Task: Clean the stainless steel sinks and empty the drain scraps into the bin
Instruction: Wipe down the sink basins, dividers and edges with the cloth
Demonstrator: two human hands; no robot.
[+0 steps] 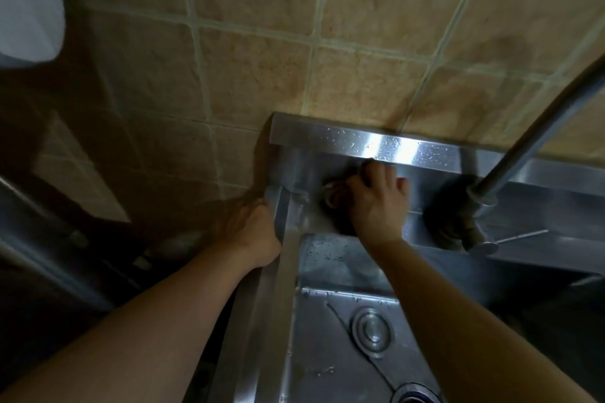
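One stainless sink (330, 330), two hands. Right hand (376, 203) curls round a dark scrubbing pad (334, 198) at the sink's back-left corner; drain (371, 330) lies below that grip, faucet pipe (537, 137) to its right. Left hand (250, 232) clasps the sink's left rim, arm extended.

Silver sink (327, 353), tan wall tiles (360, 10)

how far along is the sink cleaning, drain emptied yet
Done: nothing clearly; the backsplash is wet. In hand: right hand rubs a scrubber on the sink's back corner, while left hand grips the rim. Left: the drain still looks in place, and no bin shows.
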